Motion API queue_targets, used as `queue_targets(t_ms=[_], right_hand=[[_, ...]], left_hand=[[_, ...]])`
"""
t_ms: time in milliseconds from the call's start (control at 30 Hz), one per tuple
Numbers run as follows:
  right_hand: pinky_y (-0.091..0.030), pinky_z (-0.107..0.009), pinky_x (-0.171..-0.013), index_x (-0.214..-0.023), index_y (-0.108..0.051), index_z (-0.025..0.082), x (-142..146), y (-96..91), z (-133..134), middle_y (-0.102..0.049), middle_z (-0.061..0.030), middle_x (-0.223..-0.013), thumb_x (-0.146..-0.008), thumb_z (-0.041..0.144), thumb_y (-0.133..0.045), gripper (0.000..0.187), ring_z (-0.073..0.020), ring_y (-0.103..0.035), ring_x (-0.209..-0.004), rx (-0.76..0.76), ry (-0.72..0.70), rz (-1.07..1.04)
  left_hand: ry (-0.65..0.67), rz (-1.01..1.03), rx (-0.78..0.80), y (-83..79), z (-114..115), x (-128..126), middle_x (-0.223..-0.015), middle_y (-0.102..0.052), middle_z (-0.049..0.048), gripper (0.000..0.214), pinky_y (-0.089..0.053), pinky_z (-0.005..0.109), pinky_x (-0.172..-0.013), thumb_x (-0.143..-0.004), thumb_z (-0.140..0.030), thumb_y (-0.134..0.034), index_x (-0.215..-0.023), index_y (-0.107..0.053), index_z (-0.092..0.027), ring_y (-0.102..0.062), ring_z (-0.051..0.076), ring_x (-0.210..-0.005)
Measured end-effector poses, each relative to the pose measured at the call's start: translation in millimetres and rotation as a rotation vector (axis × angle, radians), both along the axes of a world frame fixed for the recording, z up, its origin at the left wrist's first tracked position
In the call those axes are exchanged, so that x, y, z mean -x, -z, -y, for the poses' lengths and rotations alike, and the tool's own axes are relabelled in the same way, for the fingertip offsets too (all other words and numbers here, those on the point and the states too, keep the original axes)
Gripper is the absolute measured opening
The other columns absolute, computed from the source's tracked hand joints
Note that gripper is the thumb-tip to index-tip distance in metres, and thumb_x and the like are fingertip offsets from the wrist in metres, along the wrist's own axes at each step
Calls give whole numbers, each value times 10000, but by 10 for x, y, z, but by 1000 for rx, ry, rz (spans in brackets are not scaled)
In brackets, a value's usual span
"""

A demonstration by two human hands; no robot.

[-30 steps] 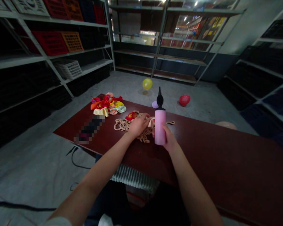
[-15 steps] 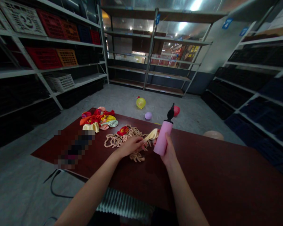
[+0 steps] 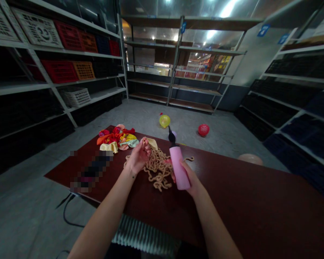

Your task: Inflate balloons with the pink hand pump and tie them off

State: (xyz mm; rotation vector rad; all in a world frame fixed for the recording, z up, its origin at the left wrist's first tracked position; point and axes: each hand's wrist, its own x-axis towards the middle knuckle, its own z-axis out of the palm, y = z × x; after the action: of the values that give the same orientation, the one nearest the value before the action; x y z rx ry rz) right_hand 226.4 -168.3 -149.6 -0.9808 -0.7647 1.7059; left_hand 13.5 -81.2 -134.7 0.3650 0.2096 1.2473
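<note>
My right hand is wrapped round a pink hand pump with a black nozzle, tilted up and to the left above the dark red table. My left hand is raised over the table and pinches a limp pale yellow balloon. Between and under both hands lies a tangle of beige cord. A heap of uninflated coloured balloons lies at the table's far left end.
Inflated balloons lie on the grey floor beyond the table: a yellow balloon, a red balloon and a peach balloon at the table's far edge. Metal shelving with crates lines the room. A black cable runs on the floor at left.
My left hand has lifted the yellow balloon up and to the left, away from the pump. The pump has tipped from leaning right to leaning left. The camera view shifted slightly.
</note>
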Motion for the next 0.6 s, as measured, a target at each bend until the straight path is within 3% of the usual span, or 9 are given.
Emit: queue_targets(t_ms=[167, 267, 400, 600], right_hand=[[-484, -218, -418, -1235, -599, 144, 86, -46, 73, -739, -123, -1033, -799, 545, -667, 596, -97, -591, -495, 27, -188, 73], [-477, -217, -415, -1231, -589, 145, 115, -51, 108, -738, -126, -1012, -783, 581, -674, 632, -102, -599, -495, 3, -262, 119], [-464, -220, -408, -1180, -596, 158, 125, -32, 139, -742, -102, -940, -798, 566, -667, 563, -110, -603, -488, -16, -344, 176], [-466, -218, -421, -1119, -605, 165, 132, -5, 145, -744, -94, -933, -807, 542, -663, 492, -108, -611, -494, 8, -442, 209]], left_hand=[[-168, 62, 140, 25, -128, 185, -959, -741, 14, 270, -527, 166, -613, -1062, -180, -385, -1068, -654, -180, -695, 77, -757], [-203, 29, 147, 54, -153, 213, -1051, -744, 36, 286, -553, 175, -692, -1064, -190, -380, -1162, -648, -204, -712, 98, -879], [-219, -55, 149, 106, -195, 178, -1120, -731, 57, 275, -554, 178, -712, -1047, -223, -437, -1213, -657, -220, -710, 99, -860], [-248, -197, 159, 119, -213, 109, -1120, -728, 90, 247, -554, 206, -737, -1024, -274, -496, -1047, -710, -153, -707, 123, -858]])
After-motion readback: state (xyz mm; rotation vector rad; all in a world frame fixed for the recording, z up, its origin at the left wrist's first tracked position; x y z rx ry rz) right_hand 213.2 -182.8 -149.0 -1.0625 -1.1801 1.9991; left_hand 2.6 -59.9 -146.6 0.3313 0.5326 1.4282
